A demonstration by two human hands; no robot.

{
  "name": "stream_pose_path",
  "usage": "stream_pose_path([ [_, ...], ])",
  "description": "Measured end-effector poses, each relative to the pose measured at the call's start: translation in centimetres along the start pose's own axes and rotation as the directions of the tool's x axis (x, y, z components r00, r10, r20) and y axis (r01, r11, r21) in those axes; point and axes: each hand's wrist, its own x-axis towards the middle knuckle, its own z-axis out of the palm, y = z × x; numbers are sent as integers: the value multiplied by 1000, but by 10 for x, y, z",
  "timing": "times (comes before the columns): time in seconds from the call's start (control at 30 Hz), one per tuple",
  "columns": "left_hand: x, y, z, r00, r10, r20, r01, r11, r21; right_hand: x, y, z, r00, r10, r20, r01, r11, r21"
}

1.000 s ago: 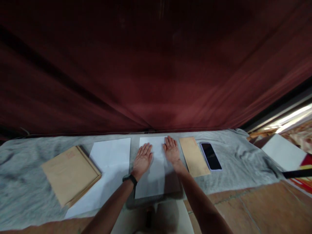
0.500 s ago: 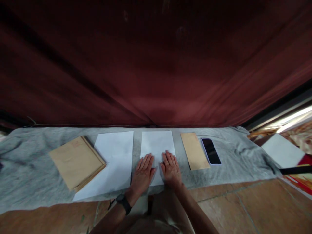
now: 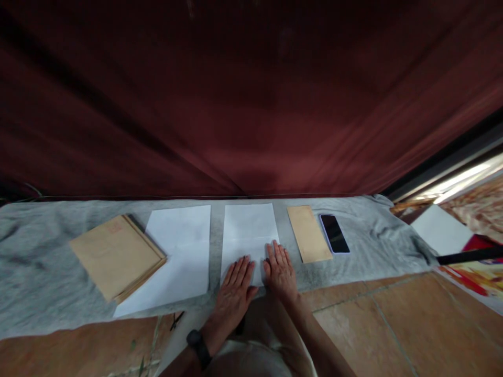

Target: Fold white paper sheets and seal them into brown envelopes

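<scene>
My left hand (image 3: pixel 232 294) and my right hand (image 3: pixel 280 270) lie flat, fingers stretched out, on the near edge of a white sheet of paper (image 3: pixel 249 230). The sheet lies on a grey cloth (image 3: pixel 47 262) spread over a tiled floor. Neither hand holds anything. A dark watch is on my left wrist. A second white sheet (image 3: pixel 176 256) lies just left of my hands, and a narrow brown envelope (image 3: pixel 308 240) lies just to the right.
A stack of brown envelopes (image 3: pixel 116 256) sits at the left of the cloth. A black phone (image 3: pixel 334 233) lies beside the narrow envelope. A dark red curtain (image 3: pixel 251 104) hangs behind. White paper (image 3: pixel 442 229) and coloured items are at far right.
Both hands have slid from the far end of the middle sheet back to its near edge, staying flat. The view has shifted slightly.
</scene>
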Motion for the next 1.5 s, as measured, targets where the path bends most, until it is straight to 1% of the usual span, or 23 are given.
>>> stream_pose_path([
  [0.13,-17,-11,-8,1000,-16,-5,16,1000,25,-14,10,-5,999,-33,-5,33,999,23],
  [0.23,-26,-13,-13,999,-23,-22,24,998,52,-25,14,-9,999,-36,-11,36,999,22],
  [0.37,-28,-10,-15,1000,-11,-12,12,998,57,-33,7,-16,999,-40,-2,40,999,34],
  [0.43,-27,-8,-15,1000,-8,1,8,998,61,-35,-3,-21,994,-103,37,100,993,69],
  [0.53,-25,-6,-15,1000,10,7,-11,996,85,-40,-15,-28,970,-224,94,211,968,133],
  [0.6,-26,-7,-17,1000,26,4,-26,994,103,-44,-17,-31,960,-260,105,243,958,151],
  [0.7,-34,-10,-22,1000,17,5,-17,993,117,-49,-9,-32,963,-255,89,241,960,143],
  [0.83,-42,-20,-25,999,15,37,-19,996,91,-54,6,-32,969,-241,64,231,964,129],
  [0.9,-39,-22,-26,998,20,58,-25,997,72,-55,10,-33,966,-249,65,239,962,135],
  [0.97,-29,-19,-26,995,32,90,-37,998,56,-54,10,-33,967,-246,66,235,962,141],
  [1.1,-7,-6,-29,975,93,202,-100,995,21,-52,9,-32,972,-232,39,225,963,146],
  [1.2,2,2,-28,958,101,269,-109,994,13,-52,9,-30,973,-230,15,224,962,156],
  [1.37,7,9,-26,945,93,313,-101,995,7,-51,12,-26,970,-244,26,238,962,136],
  [1.5,11,12,-30,943,121,311,-143,989,47,-51,17,-22,949,-314,10,312,946,89],
])
